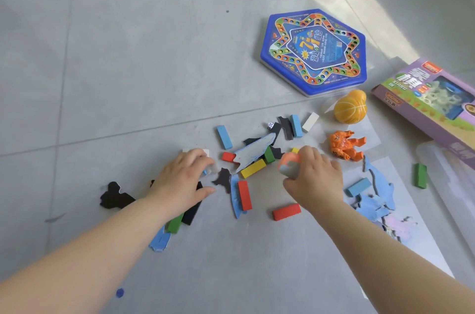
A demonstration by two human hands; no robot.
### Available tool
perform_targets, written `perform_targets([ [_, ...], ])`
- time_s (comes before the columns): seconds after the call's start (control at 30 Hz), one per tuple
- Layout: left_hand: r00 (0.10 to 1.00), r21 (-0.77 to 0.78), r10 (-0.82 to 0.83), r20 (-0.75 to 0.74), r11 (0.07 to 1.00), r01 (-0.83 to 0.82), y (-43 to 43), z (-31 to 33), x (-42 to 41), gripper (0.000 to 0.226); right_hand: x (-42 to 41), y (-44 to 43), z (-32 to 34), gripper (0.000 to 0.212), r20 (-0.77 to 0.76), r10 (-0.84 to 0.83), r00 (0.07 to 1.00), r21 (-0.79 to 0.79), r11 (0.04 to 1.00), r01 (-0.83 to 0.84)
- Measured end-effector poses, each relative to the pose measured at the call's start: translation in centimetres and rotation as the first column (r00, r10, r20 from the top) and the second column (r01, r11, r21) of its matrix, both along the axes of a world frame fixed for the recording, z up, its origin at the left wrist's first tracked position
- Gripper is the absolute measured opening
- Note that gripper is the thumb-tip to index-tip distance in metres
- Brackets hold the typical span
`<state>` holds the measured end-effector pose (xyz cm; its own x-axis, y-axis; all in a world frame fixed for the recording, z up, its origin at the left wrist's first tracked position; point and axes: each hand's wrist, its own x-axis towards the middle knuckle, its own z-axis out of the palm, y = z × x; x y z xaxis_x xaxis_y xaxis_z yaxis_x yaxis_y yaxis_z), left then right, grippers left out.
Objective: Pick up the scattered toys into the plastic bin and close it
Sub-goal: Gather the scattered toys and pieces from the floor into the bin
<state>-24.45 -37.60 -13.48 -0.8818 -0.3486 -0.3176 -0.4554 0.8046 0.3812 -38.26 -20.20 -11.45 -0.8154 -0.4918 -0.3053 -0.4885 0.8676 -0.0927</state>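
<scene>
Toys (257, 154) lie scattered on the grey tile floor (128, 69), none in a bin. Right hand (313, 177) grips an orange-and-grey piece (289, 164) at the middle of the pile, fingers curled round it. Left hand (185, 180) is palm-down on the pile's left side, fingers curled onto blurred small bits just beside a white block (198, 152); cannot tell whether it grips anything.

Between the hands: yellow block (253, 168), red block (244, 195) lying on a blue foam strip, black foam scrap (223, 177). Another red block (286, 211) sits near the right wrist. Blue block (224, 137) and a die (270, 125) lie beyond the pile. Orange figure (345, 145) lies just right of the right hand, with a yellow ball toy (350, 111) beyond it. Blue foam puzzle pieces (370, 195) are at right, a green block (420, 175) further right. Black foam piece (115, 196) lies left of the left forearm.

Hexagonal game board (313, 52) lies flat beyond the toys. Purple box (424, 107) is at the right edge, with a clear plastic edge (452, 172) showing below it; bin or lid, cannot tell.
</scene>
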Motion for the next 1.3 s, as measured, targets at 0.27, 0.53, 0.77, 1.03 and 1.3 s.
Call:
perform_targets([
  [0.27, 0.997, -0.106, 0.029, 0.072, 0.994, -0.022, -0.2, -0.6, -1.4, 0.033, -0.5, -4.8, -0.5, 0.068, 0.113, 0.512, 0.851, 0.028, 0.855, -0.518],
  [0.53, 0.884, 0.25, 0.451, -0.122, 0.876, -0.413, -1.9, 1.1, 1.3, 0.011, -0.3, -7.3, -1.3, 0.044, 0.1, 0.554, 0.827, 0.101, 0.821, -0.562],
  [0.77, 0.796, 0.217, 0.604, -0.034, 0.782, -0.584, -4.1, 1.2, 6.2, 0.019, 0.1, -7.3, -1.3, 0.042, 0.091, 0.426, 0.9, 0.102, 0.895, -0.434],
  [1.03, 0.854, 0.132, 0.498, 0.151, 0.846, -0.517, -3.1, 0.8, 7.8, 0.044, 2.6, -4.9, 0.2, 0.017, 0.228, 0.021, 0.973, -0.056, 0.998, -0.009],
  [1.3, 0.928, -0.001, 0.335, 0.164, 0.941, -0.339, -1.8, 0.1, 5.4, 0.075, 7.4, -4.3, -0.9, 0.053, 0.304, -0.05, 0.951, 0.017, 0.999, 0.047],
])
